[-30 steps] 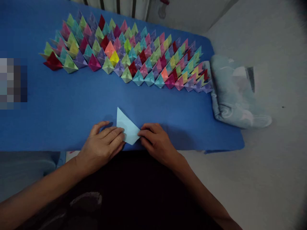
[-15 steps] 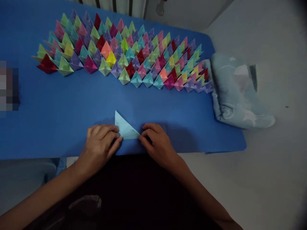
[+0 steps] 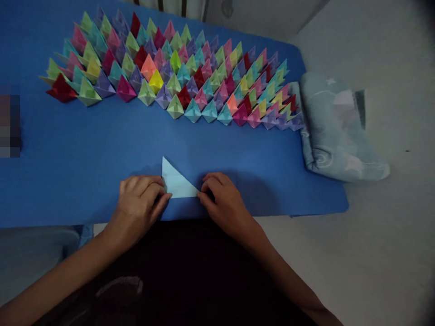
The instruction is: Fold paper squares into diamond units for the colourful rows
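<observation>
A pale blue sheet of paper (image 3: 176, 182), folded into a triangle, lies near the front edge of the blue surface with one point upward. My left hand (image 3: 141, 197) pinches its left side, thumb at the lower left corner and fingers curled over the edge. At the sharp right corner, my right hand (image 3: 222, 197) has thumb and fingertips closed on the paper. Beyond both hands stand rows of folded paper boats (image 3: 175, 83) in many colours.
A folded grey-blue blanket (image 3: 336, 131) with star patterns sits at the right end of the blue surface (image 3: 102, 149), against a pale wall (image 3: 401, 203). A blurred-out patch (image 3: 9, 122) is at the far left.
My left hand has shifted slightly left along the paper, showing more of its lower left part. My right hand still pinches the right corner. The view has moved a little.
</observation>
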A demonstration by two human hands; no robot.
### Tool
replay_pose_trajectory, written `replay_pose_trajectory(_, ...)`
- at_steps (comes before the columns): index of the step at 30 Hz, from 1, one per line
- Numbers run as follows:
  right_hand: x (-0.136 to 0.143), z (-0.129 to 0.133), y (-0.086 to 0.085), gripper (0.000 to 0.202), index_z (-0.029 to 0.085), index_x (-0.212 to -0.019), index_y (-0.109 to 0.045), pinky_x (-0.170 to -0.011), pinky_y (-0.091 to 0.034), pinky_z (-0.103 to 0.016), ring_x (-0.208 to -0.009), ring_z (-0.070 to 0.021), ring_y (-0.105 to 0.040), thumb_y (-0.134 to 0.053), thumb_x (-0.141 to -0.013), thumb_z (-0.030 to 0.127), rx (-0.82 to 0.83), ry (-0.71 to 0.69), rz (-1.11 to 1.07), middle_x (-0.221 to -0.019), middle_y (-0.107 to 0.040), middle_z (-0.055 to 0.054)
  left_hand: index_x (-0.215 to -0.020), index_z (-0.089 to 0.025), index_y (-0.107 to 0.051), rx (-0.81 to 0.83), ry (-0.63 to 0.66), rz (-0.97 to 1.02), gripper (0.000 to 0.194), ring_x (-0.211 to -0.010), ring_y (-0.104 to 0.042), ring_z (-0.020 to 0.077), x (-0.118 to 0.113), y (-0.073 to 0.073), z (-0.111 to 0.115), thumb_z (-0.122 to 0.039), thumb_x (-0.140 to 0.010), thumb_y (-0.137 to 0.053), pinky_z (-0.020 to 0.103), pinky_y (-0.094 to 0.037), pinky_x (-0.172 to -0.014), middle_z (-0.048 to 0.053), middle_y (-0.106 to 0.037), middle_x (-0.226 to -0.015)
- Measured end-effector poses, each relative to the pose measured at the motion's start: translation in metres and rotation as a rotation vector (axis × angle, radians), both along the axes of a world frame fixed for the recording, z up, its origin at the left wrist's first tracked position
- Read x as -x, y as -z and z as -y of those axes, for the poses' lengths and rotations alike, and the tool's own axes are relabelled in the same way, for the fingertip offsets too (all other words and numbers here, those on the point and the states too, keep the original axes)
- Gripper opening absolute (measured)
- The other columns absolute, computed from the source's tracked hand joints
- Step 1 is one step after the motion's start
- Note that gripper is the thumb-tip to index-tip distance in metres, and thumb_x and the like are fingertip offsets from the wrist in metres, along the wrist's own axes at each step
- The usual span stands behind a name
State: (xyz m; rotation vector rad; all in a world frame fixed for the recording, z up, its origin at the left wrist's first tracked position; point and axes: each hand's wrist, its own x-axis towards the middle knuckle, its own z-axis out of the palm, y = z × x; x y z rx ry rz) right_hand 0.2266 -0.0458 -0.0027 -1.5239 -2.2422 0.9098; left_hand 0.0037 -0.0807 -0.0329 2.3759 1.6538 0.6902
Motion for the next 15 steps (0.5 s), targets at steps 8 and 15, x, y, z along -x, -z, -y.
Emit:
replay_pose_trajectory(8,0.007,0.003,-0.016,0.026,0.016,-0.110,-0.060,-0.086,-0.044,-0.035,-0.101,-0.0216,-0.056,-0.050,-0.088,0.006,0.040,-0.057,0.159,-0.108,-0.064,-0.009,-0.115,-0.026,-0.068,-0.073,0.160,-0.164,0.034,-0.098,-0.058,0.0265,0.008,-0.002,0.005,-0.012,-0.095,-0.045,0.045,-0.040,-0.085,0.010,-0.067,-0.114)
replay_pose_trajectory(15,0.014,0.002,-0.020,0.017,0.015,-0.103,-0.063,-0.066,-0.040,-0.029,-0.072,-0.0161,-0.059,-0.055,-0.089,0.020,0.151,-0.043,0.215,-0.084,-0.068,-0.004,-0.111,-0.017,-0.068,-0.132,0.203,-0.081,0.024,-0.096,-0.063,0.0240,0.001,-0.001,0.008,-0.015,-0.094,-0.050,0.044,-0.041,-0.093,0.011,-0.070,-0.110)
